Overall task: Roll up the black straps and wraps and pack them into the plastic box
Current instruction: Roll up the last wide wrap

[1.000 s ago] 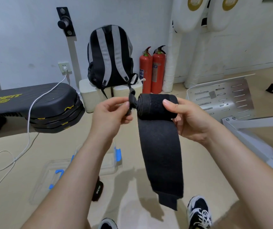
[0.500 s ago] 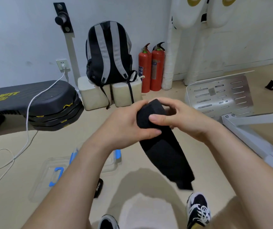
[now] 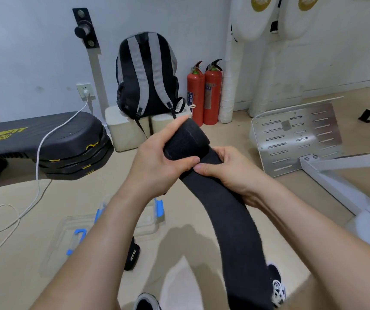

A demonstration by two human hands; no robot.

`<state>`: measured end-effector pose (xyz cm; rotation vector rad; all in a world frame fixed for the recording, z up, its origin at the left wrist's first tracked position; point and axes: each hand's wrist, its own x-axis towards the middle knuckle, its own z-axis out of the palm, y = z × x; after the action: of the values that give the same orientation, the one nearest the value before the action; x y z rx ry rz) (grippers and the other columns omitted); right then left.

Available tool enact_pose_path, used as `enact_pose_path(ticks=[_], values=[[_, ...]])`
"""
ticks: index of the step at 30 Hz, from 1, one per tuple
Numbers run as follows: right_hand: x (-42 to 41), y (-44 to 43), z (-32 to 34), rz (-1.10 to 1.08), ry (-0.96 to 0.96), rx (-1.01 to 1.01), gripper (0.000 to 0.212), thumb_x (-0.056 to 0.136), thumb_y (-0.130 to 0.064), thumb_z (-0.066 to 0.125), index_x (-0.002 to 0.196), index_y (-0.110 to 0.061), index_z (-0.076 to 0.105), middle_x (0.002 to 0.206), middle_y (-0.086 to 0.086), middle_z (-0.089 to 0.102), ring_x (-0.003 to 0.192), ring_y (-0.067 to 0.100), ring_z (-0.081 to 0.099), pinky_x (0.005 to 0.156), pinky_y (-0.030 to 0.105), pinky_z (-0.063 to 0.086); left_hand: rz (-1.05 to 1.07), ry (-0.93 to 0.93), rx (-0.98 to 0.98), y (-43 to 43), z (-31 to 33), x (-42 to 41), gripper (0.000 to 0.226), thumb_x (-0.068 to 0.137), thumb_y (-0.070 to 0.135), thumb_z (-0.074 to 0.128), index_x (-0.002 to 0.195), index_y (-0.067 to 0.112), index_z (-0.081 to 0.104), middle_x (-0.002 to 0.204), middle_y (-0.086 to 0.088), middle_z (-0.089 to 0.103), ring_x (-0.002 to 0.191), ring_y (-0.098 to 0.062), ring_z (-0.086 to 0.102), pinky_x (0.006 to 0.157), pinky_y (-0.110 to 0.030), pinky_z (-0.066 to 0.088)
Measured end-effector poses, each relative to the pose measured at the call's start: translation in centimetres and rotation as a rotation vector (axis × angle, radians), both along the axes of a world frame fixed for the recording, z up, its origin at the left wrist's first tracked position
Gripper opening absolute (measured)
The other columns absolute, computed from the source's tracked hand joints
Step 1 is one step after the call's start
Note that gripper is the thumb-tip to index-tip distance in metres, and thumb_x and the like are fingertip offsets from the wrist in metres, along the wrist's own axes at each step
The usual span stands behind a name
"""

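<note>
A wide black wrap [image 3: 231, 209] is partly rolled in front of me, its roll tilted up and away at the top. My left hand [image 3: 157, 162] grips the rolled end, thumb across the roll. My right hand [image 3: 226, 168] pinches the loose band just below the roll. The free tail hangs down to the right, over my right shoe. On the floor below lies the clear plastic box [image 3: 72, 229] with blue latches, partly hidden by my left forearm. A small black rolled strap [image 3: 132, 253] with white lettering lies beside the box.
A black step platform [image 3: 45, 142] with a white cable [image 3: 34, 175] is at the left. A backpack [image 3: 146, 77] sits on white blocks by the wall, beside two red fire extinguishers [image 3: 204, 92]. A metal footplate and white frame [image 3: 296, 135] stand at the right.
The roll has tilted upward and away in my left hand. My right hand slid off the roll down to the loose band, and the tail now hangs longer toward my right shoe.
</note>
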<state>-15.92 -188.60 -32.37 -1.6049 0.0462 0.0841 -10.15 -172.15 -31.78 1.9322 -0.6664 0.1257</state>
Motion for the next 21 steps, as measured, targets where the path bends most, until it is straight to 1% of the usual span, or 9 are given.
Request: enact_pose_path(ticks=[2,4,6,9,12,14,16,18,21], values=[[-0.2,0.2,0.4,0.024,0.016,0.049,0.010,0.091,-0.007,0.066,0.099,-0.005,0.070,0.086,0.010,0.072,0.074,0.017,0.068,0.067,0.028,0.054,0.003,-0.086,0.087,-0.1,-0.2,0.3,0.079,0.071,0.040,0.076,0.141,0.050,0.041,0.126,0.010,0.060,0.117,-0.002,0.055,0.100,-0.020,0.043],[-0.4,0.4,0.8,0.034,0.034,0.064,0.014,0.087,-0.025,0.072,0.091,-0.012,0.072,0.083,0.007,0.073,0.072,0.015,0.069,0.065,0.027,0.053,-0.015,-0.145,0.174,-0.2,-0.4,0.6,0.079,0.071,0.050,0.067,0.144,0.050,0.036,0.126,0.001,0.057,0.115,-0.007,0.053,0.100,-0.017,0.040],[-0.6,0.6,0.9,-0.003,0.043,0.014,0.026,0.088,-0.042,0.067,0.084,-0.016,0.072,0.076,0.003,0.073,0.067,0.012,0.069,0.060,0.023,0.052,-0.041,-0.178,0.247,-0.2,-0.4,0.6,0.079,0.078,0.043,0.071,0.146,0.049,0.032,0.120,-0.002,0.053,0.108,-0.006,0.049,0.092,-0.005,0.034],[-0.8,0.4,0.8,-0.028,0.010,0.009,0.029,0.094,-0.042,0.059,0.086,-0.017,0.071,0.077,0.001,0.074,0.068,0.011,0.070,0.058,0.021,0.052,-0.141,-0.092,0.281,0.3,0.0,0.2,0.085,0.087,0.024,0.073,0.145,0.056,0.020,0.124,0.004,0.044,0.113,-0.001,0.044,0.092,0.001,0.029],[-0.9,0.0,0.9,-0.018,-0.031,-0.015,0.023,0.095,-0.037,0.059,0.087,-0.018,0.070,0.081,0.000,0.076,0.074,0.012,0.072,0.063,0.023,0.053,-0.258,0.071,0.099,1.0,0.5,-0.3,0.071,0.091,0.030,0.068,0.142,0.056,0.026,0.133,0.010,0.048,0.117,0.000,0.050,0.092,-0.014,0.045],[-0.8,-0.2,0.6,-0.010,-0.047,-0.036,0.023,0.095,-0.035,0.059,0.093,-0.016,0.072,0.089,0.004,0.077,0.082,0.015,0.073,0.069,0.026,0.055,-0.233,0.175,-0.068,1.1,0.7,-0.4,0.059,0.092,0.024,0.067,0.142,0.045,0.041,0.125,0.011,0.061,0.106,-0.007,0.062,0.079,-0.032,0.057],[-0.8,0.0,0.6,-0.006,-0.055,-0.043,0.024,0.096,-0.036,0.060,0.096,-0.016,0.072,0.092,0.004,0.077,0.085,0.016,0.073,0.072,0.026,0.055,-0.117,0.174,-0.092,0.9,0.4,-0.2,0.058,0.088,0.014,0.071,0.140,0.031,0.049,0.112,0.010,0.067,0.097,-0.012,0.067,0.082,-0.042,0.058],[-0.7,0.5,0.6,-0.032,-0.050,-0.023,0.024,0.091,-0.040,0.062,0.090,-0.017,0.072,0.083,-0.001,0.076,0.077,0.010,0.071,0.064,0.021,0.053,-0.035,0.067,-0.026,0.3,0.0,-0.1,0.062,0.080,0.013,0.075,0.138,0.023,0.053,0.114,0.009,0.067,0.101,-0.009,0.065,0.092,-0.035,0.055],[-0.6,1.4,0.8,-0.117,-0.017,0.034,0.046,0.074,-0.059,0.061,0.086,-0.016,0.072,0.075,-0.002,0.074,0.068,0.009,0.070,0.057,0.020,0.052,0.040,-0.214,0.094,-0.8,-0.3,-0.7,0.070,0.067,0.010,0.077,0.133,0.019,0.058,0.121,0.009,0.062,0.112,-0.010,0.058,0.098,-0.012,0.040]])
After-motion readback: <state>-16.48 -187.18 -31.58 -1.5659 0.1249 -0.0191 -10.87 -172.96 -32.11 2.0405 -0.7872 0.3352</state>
